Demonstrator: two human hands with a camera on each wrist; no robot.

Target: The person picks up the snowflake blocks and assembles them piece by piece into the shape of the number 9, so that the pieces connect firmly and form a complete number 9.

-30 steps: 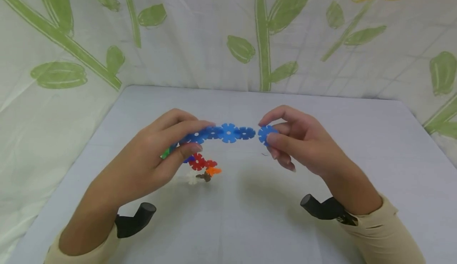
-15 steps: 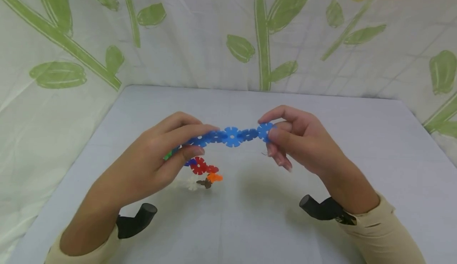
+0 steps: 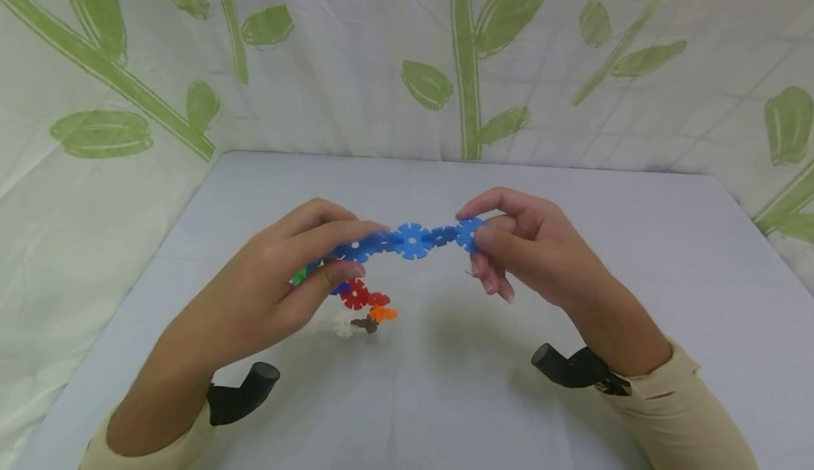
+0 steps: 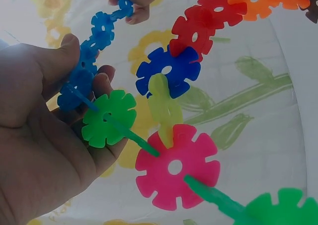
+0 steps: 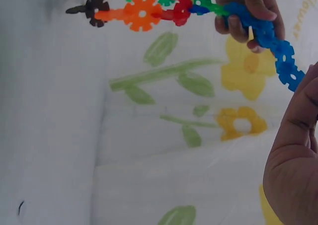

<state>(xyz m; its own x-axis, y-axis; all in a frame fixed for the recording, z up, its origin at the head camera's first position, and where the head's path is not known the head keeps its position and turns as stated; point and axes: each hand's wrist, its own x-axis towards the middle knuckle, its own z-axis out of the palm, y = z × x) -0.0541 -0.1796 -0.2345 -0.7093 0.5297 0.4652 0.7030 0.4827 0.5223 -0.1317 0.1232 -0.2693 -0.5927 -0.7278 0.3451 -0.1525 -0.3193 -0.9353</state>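
In the head view my left hand [image 3: 273, 272] grips a chain of blue snowflake discs [image 3: 412, 249] between thumb and fingers, above the table. My right hand [image 3: 537, 247] pinches a blue snowflake disc [image 3: 466, 242] at the chain's right end, its edge meeting the neighbouring disc. Past the left hand the linked discs turn green [image 4: 123, 108], then pink [image 4: 154, 183]. A yellow disc [image 4: 159, 103] joins the pink one to a dark blue disc [image 4: 186, 73]. Red discs [image 4: 186, 34], orange discs [image 3: 381, 313], a brown piece [image 3: 367, 325] and a white disc [image 3: 343, 324] hang below.
A pale table [image 3: 445, 399] lies under both hands. Behind it hangs a white cloth [image 3: 356, 53] with painted green leaves and yellow flowers. Black wrist mounts [image 3: 244, 394] stick out inward from both forearms. A small dark thread shows on the table [image 5: 44, 135].
One second ago a gap separated the right hand's blue disc from the chain. The two have come together, and the disc now meets the chain's end. Both hands moved only slightly.
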